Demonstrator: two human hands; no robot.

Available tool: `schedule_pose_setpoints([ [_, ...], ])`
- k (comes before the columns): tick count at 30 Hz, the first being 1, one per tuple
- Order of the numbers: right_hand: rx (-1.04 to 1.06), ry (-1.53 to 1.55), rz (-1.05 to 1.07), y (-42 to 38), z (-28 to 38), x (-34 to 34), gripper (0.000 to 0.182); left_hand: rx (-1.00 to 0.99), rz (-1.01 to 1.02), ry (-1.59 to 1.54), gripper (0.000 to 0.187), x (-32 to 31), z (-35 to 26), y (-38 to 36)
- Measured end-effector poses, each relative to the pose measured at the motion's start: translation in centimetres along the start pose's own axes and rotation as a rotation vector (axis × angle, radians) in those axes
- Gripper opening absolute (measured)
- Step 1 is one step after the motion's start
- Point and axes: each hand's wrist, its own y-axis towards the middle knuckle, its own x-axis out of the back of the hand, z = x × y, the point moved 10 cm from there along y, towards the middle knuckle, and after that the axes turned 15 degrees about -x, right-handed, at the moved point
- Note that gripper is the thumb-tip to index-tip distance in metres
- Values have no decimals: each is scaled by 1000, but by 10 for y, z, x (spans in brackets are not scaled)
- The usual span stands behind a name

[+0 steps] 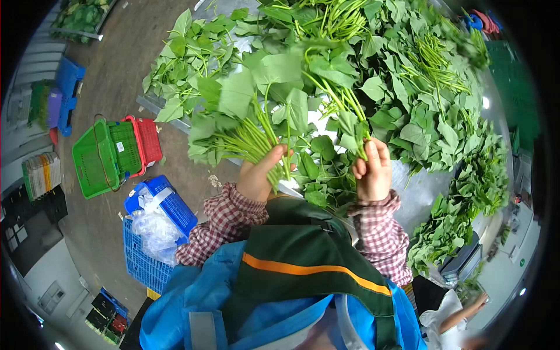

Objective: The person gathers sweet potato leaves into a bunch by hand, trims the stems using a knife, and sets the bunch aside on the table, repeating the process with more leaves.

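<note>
My left hand [261,175] is closed round the stems of a bunch of leafy greens [242,140], whose leaves spread up and to the left. To its right, my right hand [373,166] pinches a few leafy stems [352,108] between thumb and fingers. The two hands are apart, above the near edge of a metal table [405,195]. Large heaps of the same greens [408,87] lie on the table beyond and to the right, some with their stems gathered side by side. A small pile of leaves [318,160] lies between my hands.
Green [96,160] and red baskets [149,140] stand on the floor at the left. Nearer, a blue basket [175,204] with clear plastic bags [153,233] rests on a blue crate [140,256]. At the lower right, a person's arm [464,315] shows.
</note>
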Motion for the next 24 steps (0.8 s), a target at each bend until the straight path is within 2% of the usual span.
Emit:
schedule_pose_setpoints([
  [1, 213, -251, -234, -19, 18, 2, 19, -37, 14, 53, 24, -1, 1, 1],
  [2, 369, -481, -254, -36, 27, -14, 16, -80, 29, 107, 21, -3, -2, 2],
  [3, 614, -668, -285, -53, 34, -35, 15, -107, 42, 139, 21, -4, -1, 3],
  [5, 1035, -946, -146, -88, 42, -94, 21, -136, 58, 190, 21, -10, -6, -3],
  [6, 994, -983, -77, -83, 30, -100, 23, -166, 119, 124, 23, -21, -8, -4],
  [8, 968, -1028, 79, -81, 11, -111, 28, -121, 99, -50, 25, -29, -1, -4],
  [10, 915, -1088, 143, -79, 0, -113, 29, -7, 110, -242, 29, -22, 16, -7],
  [13, 851, -1133, 166, -75, 0, -102, 30, 86, 111, -162, 23, -6, 25, -12],
  [14, 826, -1145, 159, -74, 2, -94, 30, 149, 56, -192, 23, 0, 27, -12],
  [15, 747, -1210, 64, -61, 2, -72, 25, 151, 88, -176, 23, -3, 21, -11],
  [17, 111, -986, 69, -14, -24, -27, 25, 153, 142, -142, 23, -10, 12, -13],
  [19, -343, -495, 310, -12, -48, -57, 47, 138, 233, -139, 29, -28, 5, -16],
  [21, -442, -348, 524, -22, -55, -106, 47, 168, 335, -135, 33, -42, 6, -20],
  [22, -485, -451, 436, -16, -66, -102, 43, 133, 337, -36, 35, -37, 6, -19],
  [24, -429, -305, 261, -11, -61, -94, 30, 74, 270, 43, 33, -37, -3, -16],
])
